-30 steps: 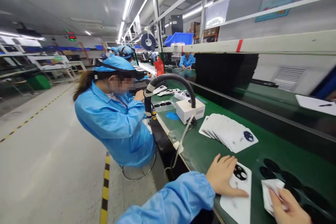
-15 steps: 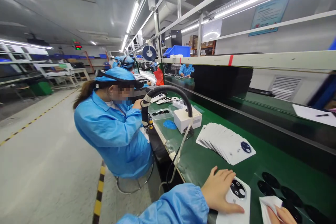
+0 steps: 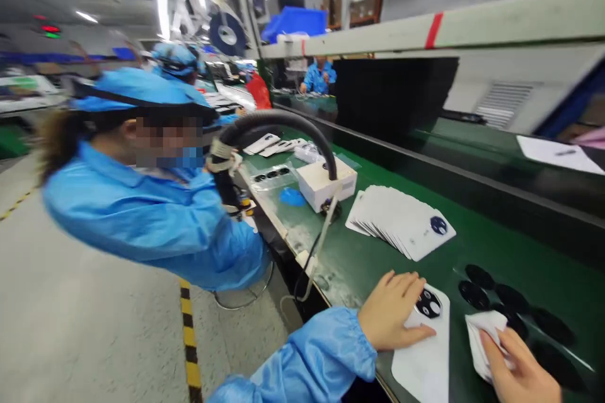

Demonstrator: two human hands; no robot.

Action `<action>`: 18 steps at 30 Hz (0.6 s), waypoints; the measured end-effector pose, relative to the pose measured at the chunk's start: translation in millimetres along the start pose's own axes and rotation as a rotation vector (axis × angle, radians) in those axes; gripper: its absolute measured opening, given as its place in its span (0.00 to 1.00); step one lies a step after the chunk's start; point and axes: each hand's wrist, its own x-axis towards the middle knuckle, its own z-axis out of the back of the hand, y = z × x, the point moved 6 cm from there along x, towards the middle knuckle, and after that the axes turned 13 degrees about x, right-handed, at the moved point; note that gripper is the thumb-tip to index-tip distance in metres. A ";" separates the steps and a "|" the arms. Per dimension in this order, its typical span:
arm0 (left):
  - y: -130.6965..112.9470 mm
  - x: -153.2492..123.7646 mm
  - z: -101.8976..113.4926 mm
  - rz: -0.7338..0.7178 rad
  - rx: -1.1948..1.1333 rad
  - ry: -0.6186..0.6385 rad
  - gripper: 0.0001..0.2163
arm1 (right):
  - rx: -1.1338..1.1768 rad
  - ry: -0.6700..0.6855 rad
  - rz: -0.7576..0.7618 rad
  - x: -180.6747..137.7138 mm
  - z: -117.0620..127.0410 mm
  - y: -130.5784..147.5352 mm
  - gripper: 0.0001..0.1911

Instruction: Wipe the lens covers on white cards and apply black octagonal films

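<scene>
My left hand (image 3: pixel 394 312) lies spread over a white phone back cover (image 3: pixel 428 352). Its fingertips touch the edge of the black round camera lens panel (image 3: pixel 428 302) at the cover's top, and the thumb rests on the white surface. My right hand (image 3: pixel 520 368) pinches a folded white wiping cloth (image 3: pixel 483 340) just right of the cover. Beyond that hand, several black round lens pieces (image 3: pixel 511 298) lie on a clear sheet. A fanned stack of white phone back covers (image 3: pixel 390 220) spreads out past my left hand, with a dark lens disc on the top one.
On the green bench (image 3: pixel 347 264) stands a white box (image 3: pixel 326 182) with a black curved hose (image 3: pixel 278 116) over it. A co-worker in blue (image 3: pixel 165 201) sits at my left. A raised dark ledge (image 3: pixel 425 179) runs along the back, with a black stack (image 3: pixel 394 94) beyond it.
My view has turned downward and shifted, so the bench and co-worker sit higher in it. More of my right hand and the cloth shows. My left hand stays on the cover.
</scene>
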 end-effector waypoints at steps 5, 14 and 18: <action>-2.3 -2.8 -4.1 0.014 -0.004 0.099 0.35 | -0.050 0.115 0.025 -15.7 -4.9 21.0 0.11; 3.4 -5.0 -1.8 0.047 0.052 0.137 0.35 | -0.081 0.405 0.119 -28.5 -34.1 44.4 0.18; 1.3 -4.4 0.3 0.045 0.108 0.134 0.34 | -0.100 0.497 0.122 -22.2 -46.6 52.9 0.17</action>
